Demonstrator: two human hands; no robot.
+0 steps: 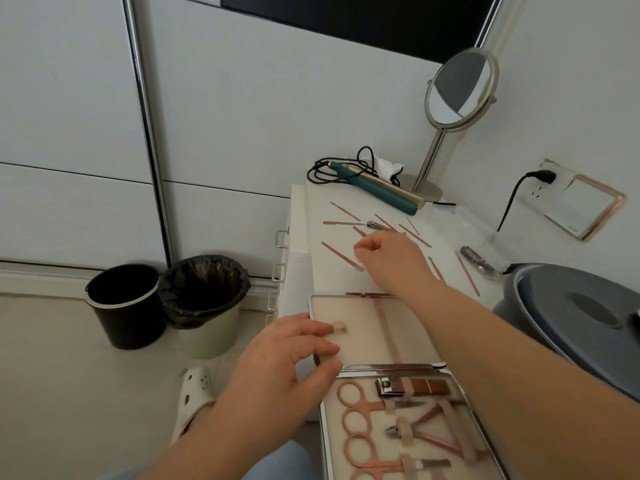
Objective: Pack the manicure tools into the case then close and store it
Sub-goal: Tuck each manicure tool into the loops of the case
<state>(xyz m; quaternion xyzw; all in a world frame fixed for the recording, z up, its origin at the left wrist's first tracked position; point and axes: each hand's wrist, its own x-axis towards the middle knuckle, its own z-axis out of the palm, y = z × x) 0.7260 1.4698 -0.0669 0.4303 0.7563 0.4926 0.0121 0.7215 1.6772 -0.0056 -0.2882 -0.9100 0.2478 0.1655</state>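
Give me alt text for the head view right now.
An open manicure case lies on a white tabletop; the left hand rests on its far half while the right hand reaches among loose rose-gold tools. Scissors and clippers sit strapped in the near half.

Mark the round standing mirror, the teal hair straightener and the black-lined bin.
Round chrome standing mirror (459, 88), head view, on the glass.
Teal and gold hair straightener (377, 190), head view, mid-body.
Pale green bin with black liner (207, 336), head view, on its outer wall.
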